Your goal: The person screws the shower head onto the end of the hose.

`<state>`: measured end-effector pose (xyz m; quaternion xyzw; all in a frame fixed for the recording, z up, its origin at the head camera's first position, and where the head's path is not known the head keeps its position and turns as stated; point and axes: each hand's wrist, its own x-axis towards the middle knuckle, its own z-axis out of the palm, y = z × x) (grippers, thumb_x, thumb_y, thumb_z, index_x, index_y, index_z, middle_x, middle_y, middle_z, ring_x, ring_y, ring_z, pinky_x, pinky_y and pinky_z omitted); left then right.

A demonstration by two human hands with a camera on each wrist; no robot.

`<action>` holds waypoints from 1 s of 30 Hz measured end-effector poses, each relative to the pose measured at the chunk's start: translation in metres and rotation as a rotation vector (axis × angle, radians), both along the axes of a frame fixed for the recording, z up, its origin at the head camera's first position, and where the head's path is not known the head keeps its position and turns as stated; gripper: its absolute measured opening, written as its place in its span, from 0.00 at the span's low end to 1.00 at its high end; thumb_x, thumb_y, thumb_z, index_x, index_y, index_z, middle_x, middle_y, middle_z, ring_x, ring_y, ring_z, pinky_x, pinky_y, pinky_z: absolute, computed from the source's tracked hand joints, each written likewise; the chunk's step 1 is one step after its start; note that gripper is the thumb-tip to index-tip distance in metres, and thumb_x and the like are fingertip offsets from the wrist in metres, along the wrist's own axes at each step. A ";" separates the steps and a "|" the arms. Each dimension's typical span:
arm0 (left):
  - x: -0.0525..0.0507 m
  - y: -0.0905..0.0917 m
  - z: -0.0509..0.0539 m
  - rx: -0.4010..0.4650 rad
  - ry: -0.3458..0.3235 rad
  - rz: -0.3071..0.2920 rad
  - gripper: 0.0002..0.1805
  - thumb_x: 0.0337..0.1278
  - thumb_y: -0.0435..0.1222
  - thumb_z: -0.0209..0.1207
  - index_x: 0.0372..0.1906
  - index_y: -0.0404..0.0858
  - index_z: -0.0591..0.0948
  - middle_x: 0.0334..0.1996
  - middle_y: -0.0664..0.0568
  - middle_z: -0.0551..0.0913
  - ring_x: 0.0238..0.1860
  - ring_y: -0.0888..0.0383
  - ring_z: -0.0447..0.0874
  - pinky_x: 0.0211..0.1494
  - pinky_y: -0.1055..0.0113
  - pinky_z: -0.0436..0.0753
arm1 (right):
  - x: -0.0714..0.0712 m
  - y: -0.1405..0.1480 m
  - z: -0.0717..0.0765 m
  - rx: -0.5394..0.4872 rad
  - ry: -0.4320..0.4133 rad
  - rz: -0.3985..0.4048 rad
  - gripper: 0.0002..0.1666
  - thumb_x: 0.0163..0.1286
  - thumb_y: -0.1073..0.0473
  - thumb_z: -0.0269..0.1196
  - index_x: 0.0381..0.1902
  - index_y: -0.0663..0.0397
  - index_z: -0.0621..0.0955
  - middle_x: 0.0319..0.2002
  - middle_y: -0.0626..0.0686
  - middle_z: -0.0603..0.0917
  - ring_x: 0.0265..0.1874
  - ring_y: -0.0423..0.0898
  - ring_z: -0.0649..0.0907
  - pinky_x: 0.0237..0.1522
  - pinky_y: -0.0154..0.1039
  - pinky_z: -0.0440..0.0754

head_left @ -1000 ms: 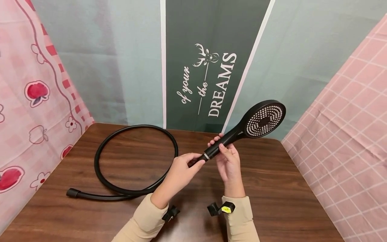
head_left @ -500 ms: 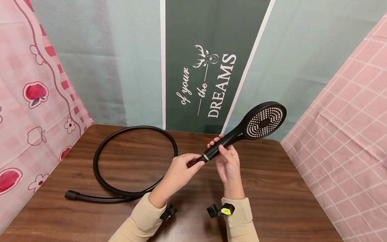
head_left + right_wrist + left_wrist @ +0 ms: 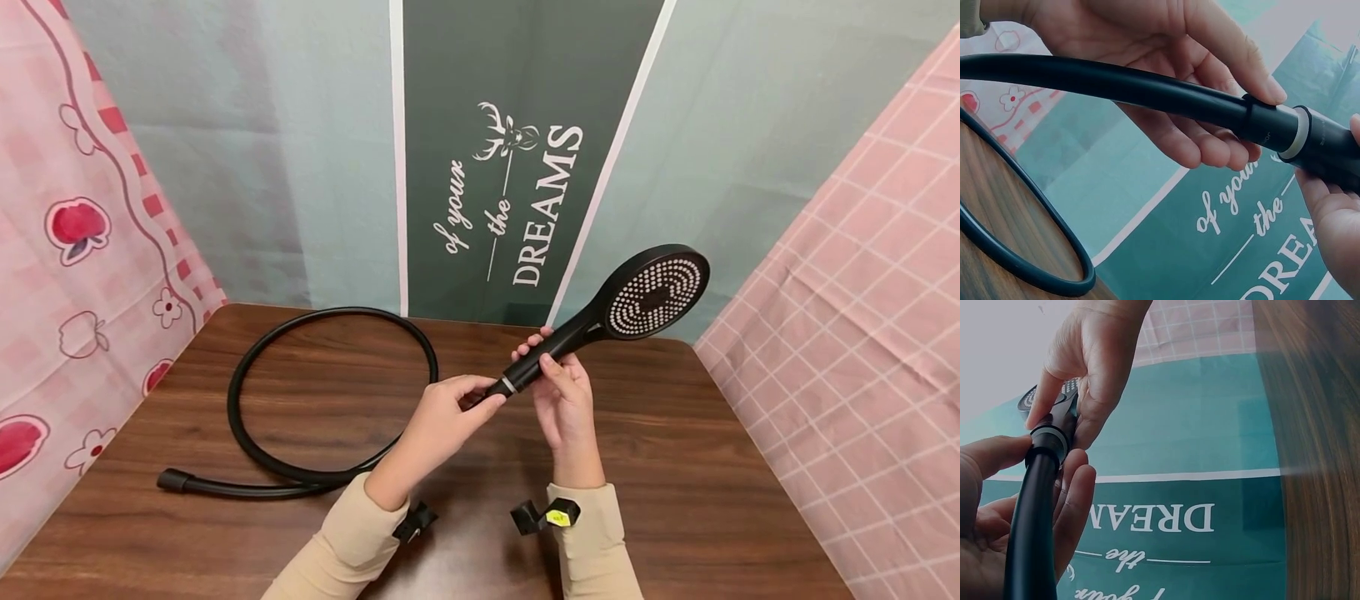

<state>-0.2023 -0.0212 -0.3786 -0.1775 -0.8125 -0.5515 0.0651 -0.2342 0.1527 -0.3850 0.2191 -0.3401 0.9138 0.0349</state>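
Observation:
A black shower head (image 3: 655,297) with a face of pale nozzles is held tilted up to the right above the table. The right hand (image 3: 567,400) grips its handle (image 3: 555,348). At the handle's lower end, the left hand (image 3: 442,425) pinches the hose's end collar between thumb and fingers. In the right wrist view, the collar (image 3: 1266,127) meets the handle at a pale ring (image 3: 1299,133), with the left hand (image 3: 1166,69) around it. The black hose (image 3: 234,392) loops on the table, its other end fitting (image 3: 174,480) lying at the left.
The brown wooden table (image 3: 675,467) lies under both hands. Behind it hangs a green cloth (image 3: 337,167) with white lettering. A pink fruit-print cloth (image 3: 45,333) stands at the left and a pink grid cloth (image 3: 862,333) at the right.
The view has shifted slightly. The left hand and the hose loop appear a little further left; both hands keep their hold on the collar and handle.

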 end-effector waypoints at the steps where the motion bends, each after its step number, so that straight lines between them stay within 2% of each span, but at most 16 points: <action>1: 0.000 0.000 0.000 0.001 0.002 -0.003 0.13 0.62 0.39 0.65 0.48 0.39 0.87 0.38 0.51 0.88 0.36 0.61 0.85 0.40 0.71 0.82 | 0.000 0.000 0.000 -0.002 -0.001 -0.001 0.16 0.76 0.73 0.48 0.56 0.61 0.75 0.46 0.54 0.85 0.47 0.47 0.87 0.59 0.41 0.81; 9: 0.000 0.001 0.000 -0.010 0.007 0.008 0.12 0.62 0.39 0.66 0.47 0.41 0.87 0.37 0.52 0.88 0.37 0.62 0.84 0.41 0.71 0.82 | -0.001 0.000 -0.001 -0.005 -0.008 -0.009 0.16 0.75 0.74 0.48 0.57 0.63 0.72 0.45 0.55 0.85 0.46 0.47 0.87 0.59 0.41 0.81; 17: 0.001 0.000 0.002 0.009 -0.031 0.012 0.11 0.63 0.41 0.64 0.47 0.42 0.87 0.35 0.52 0.87 0.33 0.63 0.81 0.37 0.71 0.80 | 0.000 -0.001 0.000 -0.015 -0.011 -0.006 0.16 0.76 0.74 0.47 0.56 0.61 0.74 0.45 0.55 0.85 0.46 0.47 0.87 0.58 0.41 0.81; 26: 0.003 0.000 0.002 0.006 -0.016 -0.001 0.11 0.63 0.40 0.64 0.47 0.41 0.87 0.34 0.52 0.87 0.32 0.63 0.80 0.36 0.72 0.80 | -0.004 0.000 -0.006 -0.002 0.030 -0.006 0.16 0.74 0.72 0.53 0.57 0.62 0.75 0.46 0.55 0.85 0.47 0.47 0.87 0.59 0.41 0.81; 30: 0.004 0.000 0.003 0.001 -0.015 0.003 0.11 0.63 0.39 0.65 0.47 0.40 0.87 0.35 0.52 0.87 0.33 0.63 0.80 0.36 0.72 0.80 | -0.003 0.000 -0.005 -0.003 0.017 -0.005 0.15 0.74 0.72 0.52 0.56 0.62 0.75 0.46 0.55 0.85 0.47 0.47 0.87 0.59 0.41 0.81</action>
